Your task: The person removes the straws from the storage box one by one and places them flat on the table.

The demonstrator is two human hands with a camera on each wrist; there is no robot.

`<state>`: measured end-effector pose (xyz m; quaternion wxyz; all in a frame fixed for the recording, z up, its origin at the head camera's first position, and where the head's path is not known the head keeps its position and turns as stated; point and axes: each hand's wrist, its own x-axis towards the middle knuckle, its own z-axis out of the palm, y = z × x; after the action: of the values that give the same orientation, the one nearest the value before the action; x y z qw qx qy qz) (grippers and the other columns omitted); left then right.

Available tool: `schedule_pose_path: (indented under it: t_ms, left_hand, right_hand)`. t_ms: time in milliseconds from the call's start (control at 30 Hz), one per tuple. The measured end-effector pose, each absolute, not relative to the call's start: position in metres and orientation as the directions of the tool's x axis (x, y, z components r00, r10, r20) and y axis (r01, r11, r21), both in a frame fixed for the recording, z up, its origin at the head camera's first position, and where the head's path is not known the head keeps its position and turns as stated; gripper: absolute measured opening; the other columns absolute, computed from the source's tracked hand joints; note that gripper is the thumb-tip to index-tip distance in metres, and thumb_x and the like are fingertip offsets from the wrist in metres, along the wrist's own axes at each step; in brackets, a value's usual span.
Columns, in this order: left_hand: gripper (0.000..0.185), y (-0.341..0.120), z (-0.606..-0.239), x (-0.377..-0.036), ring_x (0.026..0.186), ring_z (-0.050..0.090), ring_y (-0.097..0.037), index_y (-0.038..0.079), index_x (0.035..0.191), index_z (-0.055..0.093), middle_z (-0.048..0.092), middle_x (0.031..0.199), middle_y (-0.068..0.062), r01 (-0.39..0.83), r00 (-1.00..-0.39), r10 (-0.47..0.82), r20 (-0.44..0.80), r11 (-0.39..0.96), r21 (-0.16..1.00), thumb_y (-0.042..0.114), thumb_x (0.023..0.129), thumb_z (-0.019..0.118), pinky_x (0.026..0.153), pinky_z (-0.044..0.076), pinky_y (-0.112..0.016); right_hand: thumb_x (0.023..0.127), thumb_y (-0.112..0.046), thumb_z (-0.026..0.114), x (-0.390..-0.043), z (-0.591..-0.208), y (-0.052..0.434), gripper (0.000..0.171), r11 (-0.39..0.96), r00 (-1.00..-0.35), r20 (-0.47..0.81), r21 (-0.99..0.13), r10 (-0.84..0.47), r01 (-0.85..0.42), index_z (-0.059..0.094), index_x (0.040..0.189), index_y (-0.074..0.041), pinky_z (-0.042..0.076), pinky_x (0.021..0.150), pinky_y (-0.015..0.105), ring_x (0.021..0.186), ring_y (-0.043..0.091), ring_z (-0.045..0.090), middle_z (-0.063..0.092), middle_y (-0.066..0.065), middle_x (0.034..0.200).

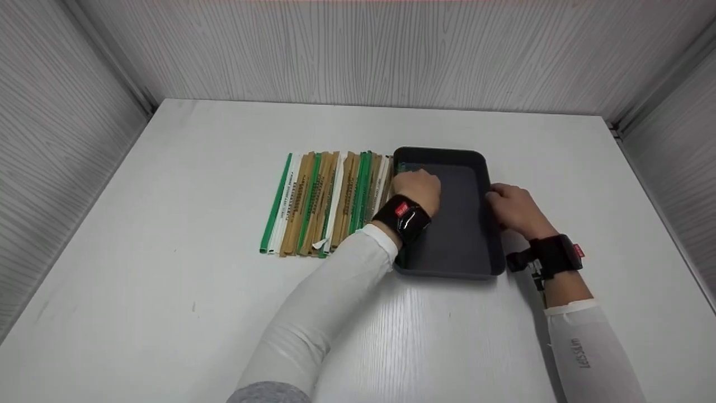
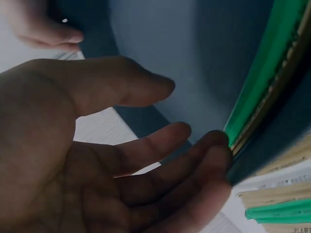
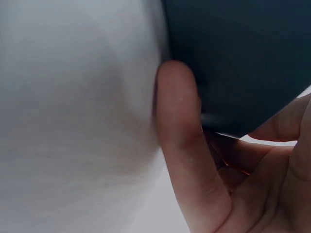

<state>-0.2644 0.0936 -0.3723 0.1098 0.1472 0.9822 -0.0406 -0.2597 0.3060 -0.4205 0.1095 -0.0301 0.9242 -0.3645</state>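
Observation:
In the head view a dark rectangular tray (image 1: 456, 240) sits on the table, to the right of a row of paper-wrapped straws (image 1: 321, 201). My left hand (image 1: 418, 189) is over the tray by its left wall. The left wrist view shows its thumb apart from the bent fingers, whose tips are right at a green-wrapped straw (image 2: 262, 73) and a brown-wrapped straw (image 2: 297, 51) lying along the inside of that wall. My right hand (image 1: 517, 210) grips the tray's right side, thumb on one face of the wall and fingers on the other.
The row holds several green, white and brown wrapped straws side by side, with one white wrapper end (image 1: 319, 244) sticking out near the front. Behind the white table (image 1: 140, 280) rises a grey wood-grain panel (image 1: 358, 56), with more panels at both sides.

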Motion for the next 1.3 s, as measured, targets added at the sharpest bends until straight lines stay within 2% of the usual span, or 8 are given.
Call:
schedule_pose_path:
  t_ms: [200, 400, 600, 800, 1033, 1200, 1300]
  left_hand:
    - [0.022, 0.099, -0.375, -0.260, 0.088, 0.070, -0.011, 0.021, 0.118, 0.078, 0.076, 0.110, 0.002, 0.269, -0.938, 0.230, -0.261, 0.955, -0.126, 0.026, 0.102, 0.064, 0.072, 0.059, -0.035]
    - [0.021, 0.100, -0.378, -0.256, 0.084, 0.067, -0.010, 0.023, 0.115, 0.079, 0.077, 0.104, 0.005, 0.267, -0.939, 0.215, -0.269, 0.948, -0.174, 0.029, 0.102, 0.064, 0.071, 0.057, -0.032]
    - [0.021, 0.098, -0.382, -0.256, 0.084, 0.067, -0.007, 0.022, 0.108, 0.081, 0.077, 0.101, 0.003, 0.284, -0.942, 0.258, -0.214, 0.953, -0.102, 0.023, 0.104, 0.060, 0.066, 0.057, -0.030]
    - [0.025, 0.094, -0.381, -0.253, 0.090, 0.071, -0.012, 0.014, 0.108, 0.081, 0.077, 0.104, -0.002, 0.326, -0.921, 0.326, -0.213, 0.945, 0.037, 0.015, 0.105, 0.057, 0.073, 0.061, -0.032]
    - [0.022, 0.094, -0.380, -0.252, 0.095, 0.072, -0.017, 0.006, 0.107, 0.079, 0.075, 0.111, -0.007, 0.358, -0.886, 0.400, -0.235, 0.911, 0.203, 0.007, 0.103, 0.058, 0.080, 0.060, -0.032]
    - [0.022, 0.095, -0.380, -0.251, 0.098, 0.069, -0.019, 0.006, 0.106, 0.078, 0.072, 0.114, -0.008, 0.369, -0.875, 0.422, -0.236, 0.898, 0.239, 0.005, 0.102, 0.056, 0.082, 0.059, -0.033]
    - [0.021, 0.097, -0.381, -0.253, 0.101, 0.068, -0.020, 0.005, 0.111, 0.075, 0.069, 0.119, -0.008, 0.382, -0.869, 0.433, -0.239, 0.894, 0.233, 0.006, 0.101, 0.057, 0.085, 0.058, -0.034]
  right_hand:
    - [0.110, -0.023, 0.036, -0.259, -0.419, 0.305, 0.045, 0.730, -0.975, -0.175, -0.683, -0.136, 0.020, 0.058, 0.137, 0.005, 0.057, 0.061, 0.033, 0.073, 0.022, 0.062, 0.062, 0.019, 0.096]
    - [0.110, -0.024, 0.036, -0.259, -0.420, 0.305, 0.047, 0.721, -0.971, -0.192, -0.692, -0.139, 0.034, 0.056, 0.141, 0.005, 0.058, 0.062, 0.033, 0.076, 0.022, 0.063, 0.062, 0.020, 0.101]
    - [0.110, -0.024, 0.036, -0.260, -0.421, 0.305, 0.047, 0.720, -0.972, -0.189, -0.694, -0.139, 0.032, 0.056, 0.141, 0.005, 0.058, 0.062, 0.033, 0.077, 0.022, 0.064, 0.062, 0.020, 0.101]
    - [0.110, -0.023, 0.035, -0.261, -0.422, 0.305, 0.048, 0.723, -0.973, -0.179, -0.691, -0.148, 0.016, 0.054, 0.143, 0.007, 0.058, 0.063, 0.032, 0.083, 0.024, 0.064, 0.063, 0.022, 0.104]
    - [0.110, -0.023, 0.036, -0.261, -0.422, 0.305, 0.047, 0.726, -0.973, -0.181, -0.688, -0.146, 0.019, 0.055, 0.141, 0.006, 0.058, 0.063, 0.033, 0.081, 0.024, 0.063, 0.062, 0.021, 0.101]
    - [0.110, -0.023, 0.036, -0.261, -0.421, 0.306, 0.048, 0.728, -0.971, -0.190, -0.685, -0.143, 0.027, 0.053, 0.143, 0.006, 0.058, 0.063, 0.033, 0.081, 0.024, 0.064, 0.062, 0.021, 0.102]
    - [0.110, -0.023, 0.036, -0.261, -0.421, 0.306, 0.047, 0.733, -0.972, -0.187, -0.680, -0.144, 0.022, 0.055, 0.141, 0.006, 0.058, 0.062, 0.032, 0.078, 0.023, 0.064, 0.062, 0.019, 0.099]
